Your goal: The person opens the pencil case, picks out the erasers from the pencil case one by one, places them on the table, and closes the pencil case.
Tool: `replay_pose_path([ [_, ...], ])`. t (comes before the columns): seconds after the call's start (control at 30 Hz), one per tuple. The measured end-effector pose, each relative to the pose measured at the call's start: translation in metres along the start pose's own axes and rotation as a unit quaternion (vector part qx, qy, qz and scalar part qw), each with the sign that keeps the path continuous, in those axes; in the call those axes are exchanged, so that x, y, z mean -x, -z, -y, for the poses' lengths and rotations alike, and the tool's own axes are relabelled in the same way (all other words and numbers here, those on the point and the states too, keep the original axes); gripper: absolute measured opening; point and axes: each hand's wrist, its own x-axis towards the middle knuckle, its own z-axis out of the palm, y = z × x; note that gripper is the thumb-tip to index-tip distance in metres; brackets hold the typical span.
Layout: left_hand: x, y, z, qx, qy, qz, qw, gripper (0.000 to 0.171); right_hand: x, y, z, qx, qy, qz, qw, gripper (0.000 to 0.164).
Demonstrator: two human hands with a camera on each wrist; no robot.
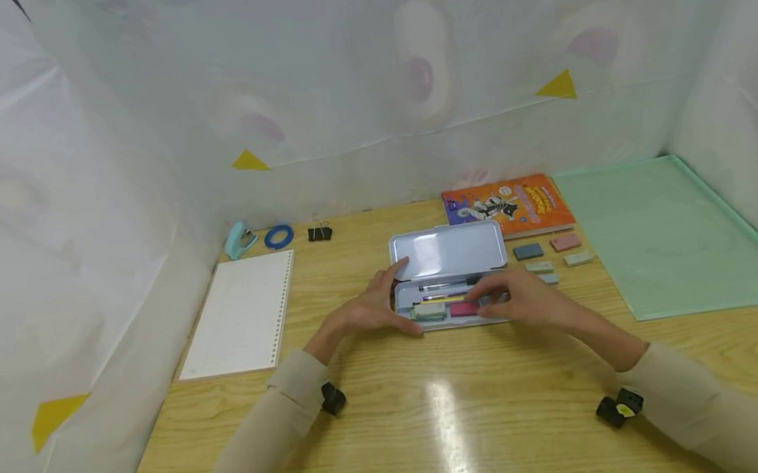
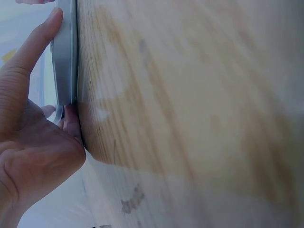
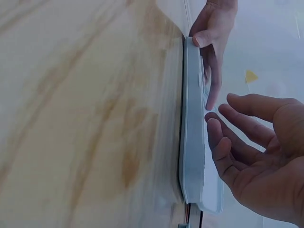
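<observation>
A light-coloured pencil case (image 1: 421, 314) lies on the table with its lid (image 1: 447, 251) raised at the back. Pens (image 1: 440, 287), a pale green eraser (image 1: 427, 312) and a bright pink eraser (image 1: 463, 309) sit inside. My left hand (image 1: 374, 307) holds the left end of the case, thumb along the front wall and a finger up at the lid. Over the right part hovers my right hand (image 1: 525, 298), fingertips beside the pink eraser. In the right wrist view, the right hand's (image 3: 266, 152) fingers are loosely bent, with a gap between thumb and fingers.
Right of the case lie several erasers, among them a dark one (image 1: 528, 252) and a pink one (image 1: 565, 242). An orange book (image 1: 509, 207) lies behind, a green mat (image 1: 681, 238) farther right. To the left are a notebook (image 1: 239, 315), stapler (image 1: 238, 241), blue tape roll (image 1: 280, 244) and binder clip (image 1: 320, 234).
</observation>
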Motion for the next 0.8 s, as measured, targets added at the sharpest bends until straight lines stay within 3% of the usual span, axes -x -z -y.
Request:
replay_pose_path([
  [0.27,0.000,0.000,0.000,-0.001,0.000,0.001,1.0000,0.131,-0.007,-0.012,0.007,0.052,-0.003,0.009,0.999,0.022],
  [0.53,0.002,0.000,-0.001,0.006,-0.005,0.000,1.0000,0.131,-0.004,-0.011,0.007,0.041,0.003,0.040,0.998,0.019],
  [0.67,0.001,0.000,-0.001,0.008,-0.003,-0.002,1.0000,0.131,-0.004,-0.012,0.006,0.046,0.011,0.022,0.999,0.019],
  [0.8,0.001,-0.001,0.000,0.005,0.000,-0.003,1.0000,0.132,-0.007,-0.015,0.007,0.084,0.000,0.004,0.996,0.016],
])
